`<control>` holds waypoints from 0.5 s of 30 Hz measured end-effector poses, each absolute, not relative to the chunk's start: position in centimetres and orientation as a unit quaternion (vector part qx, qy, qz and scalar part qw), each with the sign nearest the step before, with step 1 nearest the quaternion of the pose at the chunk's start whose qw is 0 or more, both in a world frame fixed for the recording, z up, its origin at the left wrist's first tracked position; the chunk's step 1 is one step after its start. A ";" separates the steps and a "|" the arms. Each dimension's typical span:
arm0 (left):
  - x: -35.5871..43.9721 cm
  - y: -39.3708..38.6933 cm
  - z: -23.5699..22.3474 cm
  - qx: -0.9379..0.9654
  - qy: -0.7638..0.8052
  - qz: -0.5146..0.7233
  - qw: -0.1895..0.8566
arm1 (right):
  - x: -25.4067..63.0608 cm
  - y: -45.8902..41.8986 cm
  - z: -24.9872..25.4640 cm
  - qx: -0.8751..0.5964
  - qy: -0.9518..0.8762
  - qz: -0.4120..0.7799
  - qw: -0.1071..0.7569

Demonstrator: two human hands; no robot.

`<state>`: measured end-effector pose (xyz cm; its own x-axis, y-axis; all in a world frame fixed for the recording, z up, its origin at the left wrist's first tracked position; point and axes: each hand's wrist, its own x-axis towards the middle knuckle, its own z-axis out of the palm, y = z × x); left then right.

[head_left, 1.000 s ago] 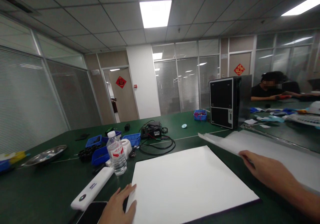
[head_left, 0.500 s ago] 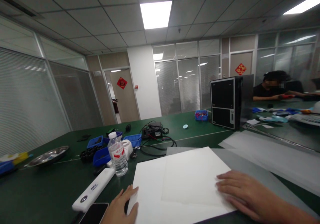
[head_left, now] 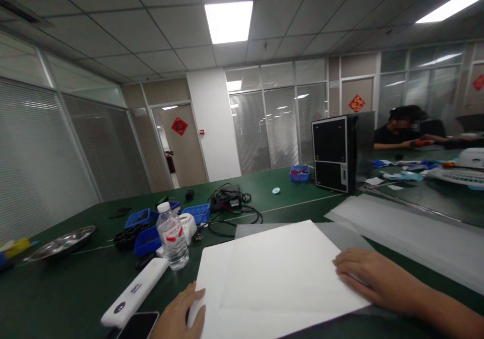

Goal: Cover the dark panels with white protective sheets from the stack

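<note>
A large white sheet (head_left: 209, 273) lies on the green table in front of me, with a thinner, off-white sheet (head_left: 280, 273) on top of it. My left hand (head_left: 180, 313) is at the white sheet's left edge, its thumb and fingers spread apart on the rim. At the right edge rests my right hand (head_left: 372, 276), palm down with fingers stretched out, the fingertips on the paper. It grips nothing that I can see. Partly hidden beneath the white sheet is a grey translucent sheet (head_left: 346, 233).
A water bottle (head_left: 174, 238), a long white device (head_left: 135, 292) and a phone (head_left: 138, 326) are left of the sheets. Behind are blue bins (head_left: 196, 213), a black adapter (head_left: 230, 198) with cables and a computer case (head_left: 333, 152). A person (head_left: 401, 127) sits at the far right.
The thin top sheet has shifted left over the white sheet. My right hand has moved slightly right and up, while my left hand stays at the left edge. The view has turned slightly right.
</note>
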<state>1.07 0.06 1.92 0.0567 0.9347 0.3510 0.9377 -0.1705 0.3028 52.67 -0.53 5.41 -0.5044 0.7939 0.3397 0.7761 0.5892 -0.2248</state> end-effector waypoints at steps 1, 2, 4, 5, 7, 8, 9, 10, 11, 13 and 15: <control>1.1 0.0 2.0 -0.725 -0.644 -0.244 0.002 | 52.4 -0.7 5.2 -0.445 -0.874 0.046 0.189; 1.1 0.0 2.1 -0.723 -0.644 -0.250 -0.001 | 52.3 -0.9 5.1 -0.438 -0.879 0.072 0.172; 1.1 0.0 2.2 -0.721 -0.643 -0.259 -0.009 | 52.3 -1.1 4.7 -0.419 -0.886 0.114 0.161; 1.0 0.0 2.2 -0.719 -0.643 -0.262 -0.013 | 52.4 -1.1 4.6 -0.410 -0.889 0.121 0.166; 1.0 -0.1 2.3 -0.717 -0.645 -0.262 -0.019 | 52.6 -1.1 4.6 -0.406 -0.888 0.110 0.185; 1.0 -0.1 2.4 -0.718 -0.646 -0.259 -0.021 | 52.7 -1.0 4.8 -0.415 -0.884 0.097 0.193; 1.1 -0.1 2.5 -0.719 -0.646 -0.255 -0.023 | 52.8 -0.9 5.1 -0.430 -0.877 0.085 0.196; 1.1 -0.1 2.6 -0.720 -0.647 -0.251 -0.027 | 52.8 -0.8 5.3 -0.446 -0.870 0.078 0.194; 1.2 -0.2 2.7 -0.721 -0.647 -0.247 -0.031 | 52.9 -0.7 5.6 -0.461 -0.864 0.077 0.186; 1.3 -0.2 2.8 -0.721 -0.647 -0.244 -0.037 | 53.0 -0.6 5.8 -0.477 -0.858 0.090 0.167; 1.3 -0.3 2.8 -0.723 -0.644 -0.246 -0.040 | 53.1 -0.6 5.7 -0.477 -0.857 0.103 0.165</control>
